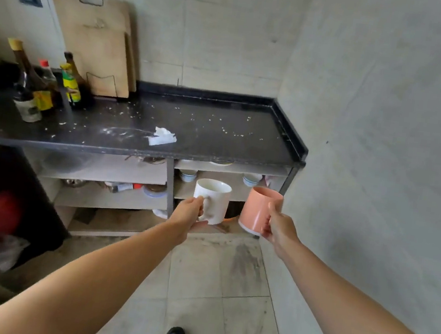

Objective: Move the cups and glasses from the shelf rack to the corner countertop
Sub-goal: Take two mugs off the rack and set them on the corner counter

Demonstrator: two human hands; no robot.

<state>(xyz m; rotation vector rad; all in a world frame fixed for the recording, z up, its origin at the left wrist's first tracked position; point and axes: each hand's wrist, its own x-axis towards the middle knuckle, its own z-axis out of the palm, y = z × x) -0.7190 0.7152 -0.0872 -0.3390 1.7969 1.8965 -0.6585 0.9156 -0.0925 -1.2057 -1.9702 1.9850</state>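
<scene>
Two mugs in hand, below surface edge

L hand point(189, 213) grip closed on white mug point(213, 201) by handle, frame centre. R hand point(278, 226) grip wrapped round pink mug point(258, 209), tilted, just right of white one. Both mugs apart, in front of shelf rack point(169, 185), lower than dark surface point(204, 134). Crumpled tissue point(161, 136) on surface, centre-left.

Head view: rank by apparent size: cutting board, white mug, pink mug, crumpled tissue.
1. cutting board, largest although farthest.
2. white mug and pink mug: look alike, no ranking.
3. crumpled tissue, smallest, though farther from the camera than the mugs.
</scene>
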